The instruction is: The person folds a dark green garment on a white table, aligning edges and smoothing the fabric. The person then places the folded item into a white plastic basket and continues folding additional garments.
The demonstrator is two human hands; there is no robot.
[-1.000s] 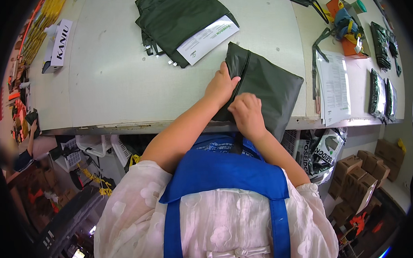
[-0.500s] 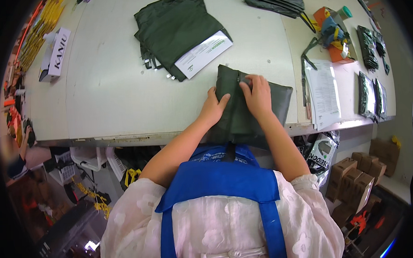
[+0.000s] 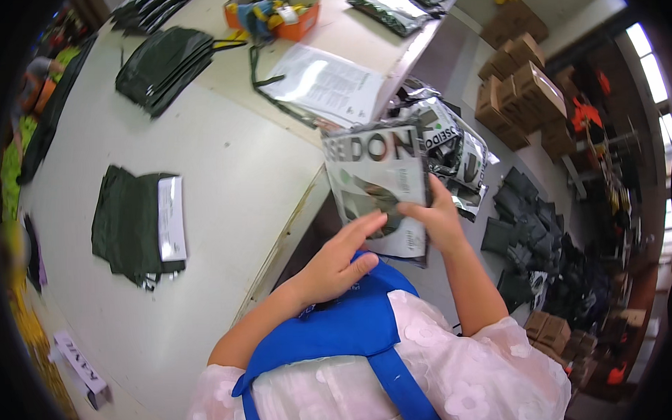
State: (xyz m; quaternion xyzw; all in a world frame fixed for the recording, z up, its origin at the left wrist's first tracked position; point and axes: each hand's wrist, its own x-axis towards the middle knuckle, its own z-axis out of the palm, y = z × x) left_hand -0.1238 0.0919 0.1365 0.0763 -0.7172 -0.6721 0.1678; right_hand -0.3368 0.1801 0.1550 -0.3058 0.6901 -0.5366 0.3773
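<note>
Cardboard boxes (image 3: 524,92) were stacked beyond the pale table (image 3: 224,184). At its edge, a flat, glossy plastic bag (image 3: 375,175) was gripped by the right hand (image 3: 441,220), thumb across the front. Whitish print, dark lettering and black borders were shown; touch by the loosely spread left hand (image 3: 341,262) could not be confirmed.

The right grip (image 3: 445,219) holds a printed plastic package (image 3: 372,180), the left grip (image 3: 338,262) over its near part. Left on the counter (image 3: 207,237), 1 white card (image 3: 171,218) shows among dark green pouches (image 3: 125,225); 1 orange box (image 3: 303,22) stands far.
</note>
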